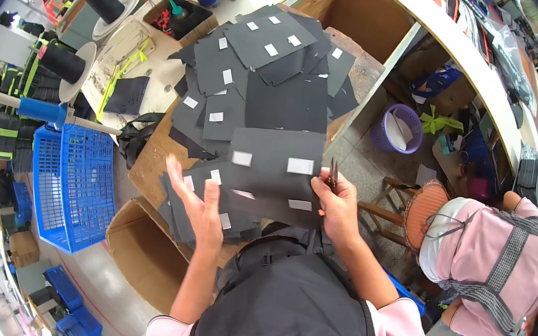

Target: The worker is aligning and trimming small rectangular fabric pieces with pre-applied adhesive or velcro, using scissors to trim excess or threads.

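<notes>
Hands [338, 203] hold black labelled panel [275, 169].

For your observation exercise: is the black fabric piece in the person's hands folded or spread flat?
Spread flat: the black fabric piece shows its whole face, the right hand pinching its edge and the left hand open beneath.

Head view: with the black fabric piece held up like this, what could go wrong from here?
The right hand pinches the black fabric piece together with small snips, so the blades might nick cloth or fingers. The left hand lies open beneath it, barely supporting, so the piece may sag or slip. The stack of black pieces is loosely fanned near the table edge and could slide off.
</notes>
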Motion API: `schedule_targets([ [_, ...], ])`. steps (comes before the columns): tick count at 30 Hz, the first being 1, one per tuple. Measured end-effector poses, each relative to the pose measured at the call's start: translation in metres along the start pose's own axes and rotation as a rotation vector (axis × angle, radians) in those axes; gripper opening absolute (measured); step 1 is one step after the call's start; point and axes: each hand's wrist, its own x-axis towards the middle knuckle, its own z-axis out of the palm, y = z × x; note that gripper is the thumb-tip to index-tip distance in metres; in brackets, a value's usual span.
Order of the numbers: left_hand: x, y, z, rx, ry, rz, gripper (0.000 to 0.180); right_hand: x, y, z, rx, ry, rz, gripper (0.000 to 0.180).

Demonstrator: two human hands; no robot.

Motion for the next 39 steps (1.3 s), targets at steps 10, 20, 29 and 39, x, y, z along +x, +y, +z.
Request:
schedule_targets([
  [10,0.016,0.032,0.007,-0.088,-0.997,-0.657,0.039,0.005,-0.050,-0.011,-0.392,-0.576,0.140,0.023],
  [20,-0.006,0.036,0.020,-0.187,-0.598,-0.749,0.023,-0.040,-0.052,0.013,-1.144,-0.118,-0.742,0.036],
  [29,-0.006,0.040,0.015,-0.100,-0.643,-0.779,0.020,-0.022,-0.044,0.005,-1.154,-0.218,-0.700,0.029],
  [39,-0.010,0.043,0.017,-0.012,-0.704,-0.697,0.018,-0.018,-0.052,0.001,-1.215,-0.335,-0.736,0.031],
])
